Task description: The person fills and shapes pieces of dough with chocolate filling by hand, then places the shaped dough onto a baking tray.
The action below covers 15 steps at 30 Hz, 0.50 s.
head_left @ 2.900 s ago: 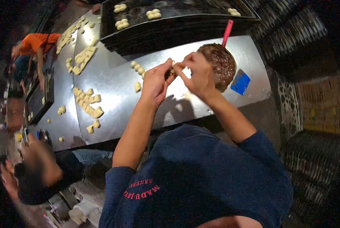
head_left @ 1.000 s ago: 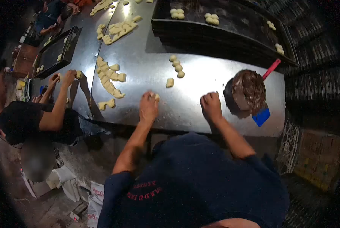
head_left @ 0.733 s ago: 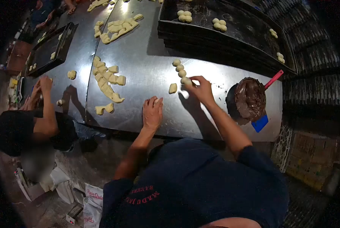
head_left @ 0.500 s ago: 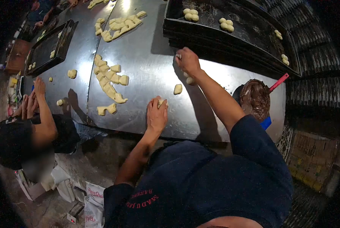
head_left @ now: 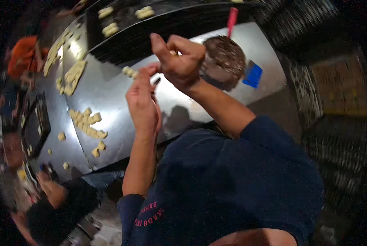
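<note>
My right hand (head_left: 179, 61) is raised above the metal table (head_left: 117, 98) with its fingers closed on a small pale dough piece (head_left: 173, 52). Just below and to the left of it, my left hand (head_left: 142, 102) is held up with its fingertips at the right hand; whether it grips the dough is hidden. Behind my right hand stands a bowl of chocolate filling (head_left: 226, 59) with a red handle (head_left: 232, 17) sticking out. A short row of dough balls (head_left: 129, 71) lies on the table left of my hands.
A blue scraper (head_left: 253, 75) lies right of the bowl. Cut dough pieces (head_left: 87, 123) lie in heaps at the left. Dark baking trays (head_left: 126, 39) with shaped dough (head_left: 109, 28) are stacked at the back. A person in orange (head_left: 23, 55) and another person (head_left: 56, 197) work at the left.
Both hands have lifted off the table and come together in front of the bowl. The right hand, which reached to the row of dough balls, now holds a piece. The view has swung.
</note>
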{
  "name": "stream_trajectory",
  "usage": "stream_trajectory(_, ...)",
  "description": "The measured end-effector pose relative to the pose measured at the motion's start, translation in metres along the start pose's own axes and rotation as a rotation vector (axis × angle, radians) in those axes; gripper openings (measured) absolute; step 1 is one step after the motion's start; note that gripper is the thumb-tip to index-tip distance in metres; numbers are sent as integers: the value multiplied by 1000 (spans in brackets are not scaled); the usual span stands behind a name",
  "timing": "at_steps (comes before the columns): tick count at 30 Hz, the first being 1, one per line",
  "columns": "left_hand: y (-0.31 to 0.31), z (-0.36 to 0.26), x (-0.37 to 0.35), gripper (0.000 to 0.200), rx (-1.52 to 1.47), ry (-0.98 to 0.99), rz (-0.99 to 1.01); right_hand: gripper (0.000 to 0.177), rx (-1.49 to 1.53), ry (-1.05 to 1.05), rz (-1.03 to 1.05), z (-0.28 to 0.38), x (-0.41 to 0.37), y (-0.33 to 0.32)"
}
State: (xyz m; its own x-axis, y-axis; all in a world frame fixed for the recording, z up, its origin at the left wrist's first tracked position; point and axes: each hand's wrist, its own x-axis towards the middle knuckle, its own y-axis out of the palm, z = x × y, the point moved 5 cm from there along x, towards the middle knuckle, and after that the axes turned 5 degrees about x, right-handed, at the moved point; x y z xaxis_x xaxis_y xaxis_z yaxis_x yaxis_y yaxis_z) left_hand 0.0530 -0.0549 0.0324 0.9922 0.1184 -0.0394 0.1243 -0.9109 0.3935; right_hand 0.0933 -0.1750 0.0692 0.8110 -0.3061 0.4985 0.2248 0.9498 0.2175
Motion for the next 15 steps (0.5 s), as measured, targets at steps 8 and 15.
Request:
stream_trajectory(8, 20, 130, 8, 49, -66, -714, -75, 27, -173, 573, 190, -54, -79, -93)
stream_trajectory(15, 37, 239, 21, 66, -217, -969, 38, 13, -1213, -149, 416, -108, -63, -155)
